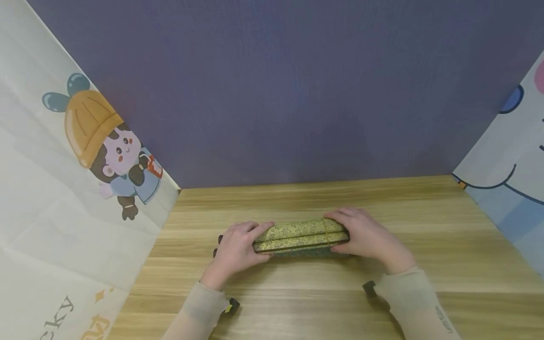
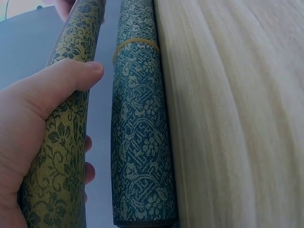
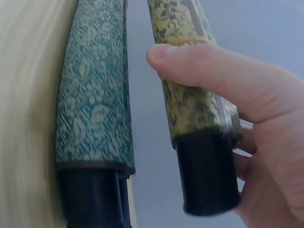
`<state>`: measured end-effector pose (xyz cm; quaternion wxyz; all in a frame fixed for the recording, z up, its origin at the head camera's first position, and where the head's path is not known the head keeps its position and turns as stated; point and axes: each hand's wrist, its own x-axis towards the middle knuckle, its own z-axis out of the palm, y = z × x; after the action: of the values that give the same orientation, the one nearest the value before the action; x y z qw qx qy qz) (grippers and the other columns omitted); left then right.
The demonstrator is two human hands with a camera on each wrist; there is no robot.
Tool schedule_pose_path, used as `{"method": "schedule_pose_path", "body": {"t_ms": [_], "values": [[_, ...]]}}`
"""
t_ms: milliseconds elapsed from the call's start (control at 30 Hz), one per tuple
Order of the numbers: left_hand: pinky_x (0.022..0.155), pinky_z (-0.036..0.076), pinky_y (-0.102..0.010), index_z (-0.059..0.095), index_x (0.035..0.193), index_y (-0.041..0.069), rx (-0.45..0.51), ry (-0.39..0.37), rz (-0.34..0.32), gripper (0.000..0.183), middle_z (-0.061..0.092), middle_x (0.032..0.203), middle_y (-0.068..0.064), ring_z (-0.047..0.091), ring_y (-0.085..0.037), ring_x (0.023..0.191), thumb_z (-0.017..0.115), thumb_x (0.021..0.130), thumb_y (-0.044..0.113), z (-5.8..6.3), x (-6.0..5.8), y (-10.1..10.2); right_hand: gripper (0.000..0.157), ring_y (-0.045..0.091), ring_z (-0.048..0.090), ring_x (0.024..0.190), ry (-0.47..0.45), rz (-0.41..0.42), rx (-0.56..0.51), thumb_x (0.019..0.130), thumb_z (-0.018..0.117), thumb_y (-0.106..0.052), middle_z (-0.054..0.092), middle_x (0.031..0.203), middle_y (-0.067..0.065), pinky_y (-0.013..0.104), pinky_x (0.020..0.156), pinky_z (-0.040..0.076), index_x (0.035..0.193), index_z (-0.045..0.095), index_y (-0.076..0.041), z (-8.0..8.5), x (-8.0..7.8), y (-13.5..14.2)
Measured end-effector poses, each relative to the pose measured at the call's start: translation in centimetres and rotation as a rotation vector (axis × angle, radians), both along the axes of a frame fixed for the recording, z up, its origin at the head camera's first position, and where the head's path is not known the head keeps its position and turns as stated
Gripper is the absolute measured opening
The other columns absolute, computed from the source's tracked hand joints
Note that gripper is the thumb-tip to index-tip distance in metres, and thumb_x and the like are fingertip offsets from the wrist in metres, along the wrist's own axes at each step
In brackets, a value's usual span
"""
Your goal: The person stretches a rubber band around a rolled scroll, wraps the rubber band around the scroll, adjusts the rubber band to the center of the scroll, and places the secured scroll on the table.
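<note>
Both hands hold a yellow-green brocade scroll (image 1: 297, 237) between them, raised over the wooden table. It shows two rolls side by side, a yellow rubber band near its right end and a black end knob (image 3: 209, 175). My left hand (image 1: 238, 248) grips its left part, thumb across the near side in the left wrist view and fingertips showing beyond. My right hand (image 1: 363, 233) grips the right end, thumb (image 3: 173, 59) just below the band. Under it lies a teal brocade scroll (image 2: 140, 128), also banded, with black knobs (image 3: 92, 194); the upper scroll mostly hides it in the head view.
The wood-grain table (image 1: 297, 302) runs back to a dark blue-grey wall panel (image 1: 297, 94). A white cloth with a cartoon child (image 1: 123, 151) borders the left side, and another cartoon-printed sheet (image 1: 510, 189) borders the right.
</note>
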<state>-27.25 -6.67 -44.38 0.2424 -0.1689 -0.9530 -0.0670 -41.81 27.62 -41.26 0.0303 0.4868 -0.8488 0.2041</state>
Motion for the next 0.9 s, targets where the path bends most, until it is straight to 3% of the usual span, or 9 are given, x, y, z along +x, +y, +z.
{"method": "schedule_pose_path", "body": {"t_ms": [433,633,900], "values": [[0.089,0.064,-0.047,0.070,0.148,0.024,-0.005,0.016,-0.010,0.087,0.077,0.111,-0.001,0.073,-0.019,0.092,0.102,0.071,0.049,0.0,0.1,-0.2,0.085,0.045,0.062,0.134,0.041,0.024,-0.002,0.078,0.100,-0.034,0.068,0.144,0.019,0.072,0.115,0.043,0.148,0.063,-0.001,-0.5,1.3,-2.2],[0.084,0.063,-0.044,0.071,0.146,0.023,-0.012,0.045,-0.029,0.085,0.076,0.110,-0.001,0.072,-0.018,0.089,0.102,0.071,0.048,0.1,0.3,0.0,0.091,0.040,0.062,0.137,0.076,0.008,0.064,0.082,0.097,-0.044,0.066,0.149,0.017,0.073,0.117,0.039,0.153,0.059,-0.002,-0.6,2.5,-3.5],[0.090,0.064,-0.047,0.070,0.147,0.025,-0.011,0.028,-0.025,0.088,0.076,0.111,-0.002,0.073,-0.019,0.092,0.103,0.070,0.050,0.1,0.7,0.0,0.091,0.039,0.063,0.136,0.077,-0.009,0.045,0.078,0.100,-0.040,0.067,0.148,0.015,0.072,0.117,0.041,0.151,0.062,-0.003,-0.5,3.0,-3.5]]}}
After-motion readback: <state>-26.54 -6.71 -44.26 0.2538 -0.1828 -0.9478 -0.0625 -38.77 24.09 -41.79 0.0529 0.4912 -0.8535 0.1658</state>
